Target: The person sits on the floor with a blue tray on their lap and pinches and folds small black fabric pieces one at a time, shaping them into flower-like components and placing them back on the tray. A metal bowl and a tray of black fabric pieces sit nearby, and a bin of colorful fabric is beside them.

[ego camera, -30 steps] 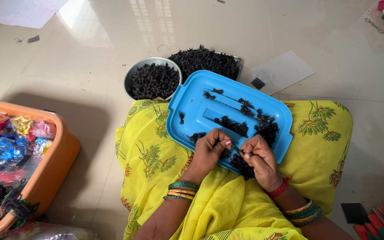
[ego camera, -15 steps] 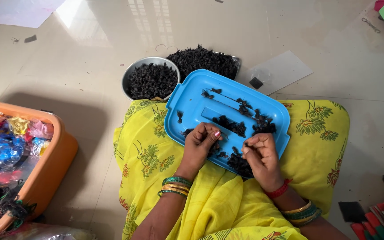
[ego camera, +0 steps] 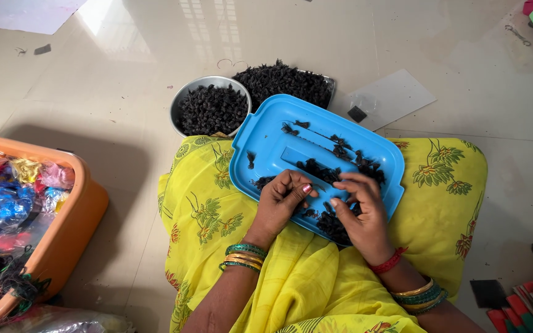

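A: Closest in, a yellow floral cloth (ego camera: 316, 290) drapes the lap, and both wrists carry bangles.

B: On that lap sits a blue plastic lid (ego camera: 266, 148), tilted, acting as the surface. Both hands are on its near edge, around 6 o'clock.

A: The left hand (ego camera: 279, 203) has its fingers (ego camera: 291, 185) curled together, pinched on what looks like a small dark piece; I cannot tell for sure that it holds one.

B: The right hand (ego camera: 362, 213) lies just beside it, fingers bent loosely and spread over the dark pieces (ego camera: 334, 225), touching them, gripping nothing that I can see.

A: More dark bits run up the lid toward 1 o'clock.

B: Past the lid, at 11 o'clock, a round metal bowl (ego camera: 183, 102) holds a heap of the same dark material. Touching it at 12 o'clock, a second tray (ego camera: 328, 83) is piled higher.

A: At 9 o'clock, an orange tub (ego camera: 75, 216) with colourful bundles. At 1 o'clock, a pale sheet (ego camera: 396, 95) lies on the floor.
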